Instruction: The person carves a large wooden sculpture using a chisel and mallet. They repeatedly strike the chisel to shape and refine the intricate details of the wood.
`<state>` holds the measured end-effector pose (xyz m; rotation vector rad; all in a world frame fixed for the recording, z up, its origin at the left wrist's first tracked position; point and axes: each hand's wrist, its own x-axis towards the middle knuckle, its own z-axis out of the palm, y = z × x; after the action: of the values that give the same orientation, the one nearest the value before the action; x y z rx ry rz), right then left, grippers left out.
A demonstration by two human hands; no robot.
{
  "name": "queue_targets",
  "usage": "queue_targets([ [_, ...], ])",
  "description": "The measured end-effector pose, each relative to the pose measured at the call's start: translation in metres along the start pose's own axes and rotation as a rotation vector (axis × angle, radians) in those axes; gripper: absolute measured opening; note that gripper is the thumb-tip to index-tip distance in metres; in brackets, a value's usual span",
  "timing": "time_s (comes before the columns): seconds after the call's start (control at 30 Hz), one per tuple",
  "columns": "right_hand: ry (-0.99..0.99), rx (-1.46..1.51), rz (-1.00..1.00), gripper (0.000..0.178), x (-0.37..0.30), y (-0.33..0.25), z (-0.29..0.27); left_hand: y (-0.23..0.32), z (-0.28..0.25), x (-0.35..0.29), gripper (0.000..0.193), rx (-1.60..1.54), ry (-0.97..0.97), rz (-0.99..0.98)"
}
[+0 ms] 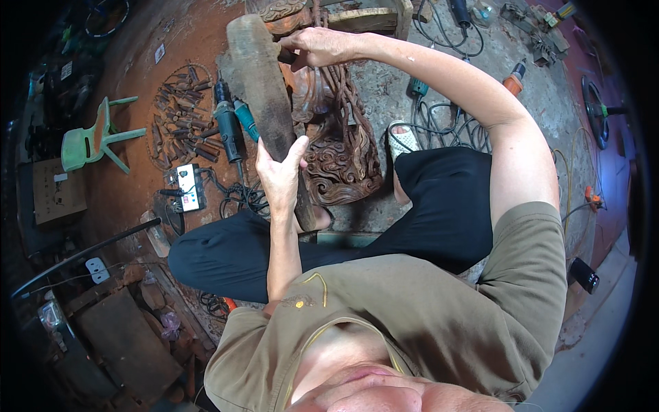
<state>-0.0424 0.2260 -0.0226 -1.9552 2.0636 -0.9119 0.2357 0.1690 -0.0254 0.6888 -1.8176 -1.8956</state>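
A long worn wooden board (257, 75) stands tilted in front of me, its wide end away from me. My left hand (280, 175) grips its lower part, thumb on the right side and the other fingers partly hidden. At the board's upper right edge my right hand (316, 48) is closed, fingers bent inward. A small dark shape shows under those fingers; I cannot make out what it is. Just right of the board lies a brown wood carving (343, 165) with curling scroll patterns, close to my legs.
Left of the board lie a dark power tool (228, 127), a teal-ended tool (245, 118) and a round pile of chisels (182, 113). A white control box (191, 187) and green plastic chair (96, 137) are farther left. Cables (446, 123) tangle at right near an orange-ended tool (513, 81).
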Motion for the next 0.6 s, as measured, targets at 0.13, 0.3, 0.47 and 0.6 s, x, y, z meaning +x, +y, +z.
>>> queue_targets([
  [0.13,0.016,0.003,-0.019,0.034,-0.001,0.004,0.003,0.004,0.0,-0.001,0.044,0.017,0.003,-0.033],
  [0.3,-0.023,0.001,0.026,0.038,0.0,-0.004,0.001,0.005,0.0,-0.003,0.044,-0.002,0.021,0.0],
  [0.47,-0.028,0.002,0.087,0.046,0.005,0.006,-0.006,0.01,-0.003,-0.002,0.046,0.044,0.007,-0.025],
  [0.6,0.043,0.141,0.356,0.052,0.007,0.028,-0.017,0.01,0.0,-0.003,0.046,-0.026,0.012,-0.053],
])
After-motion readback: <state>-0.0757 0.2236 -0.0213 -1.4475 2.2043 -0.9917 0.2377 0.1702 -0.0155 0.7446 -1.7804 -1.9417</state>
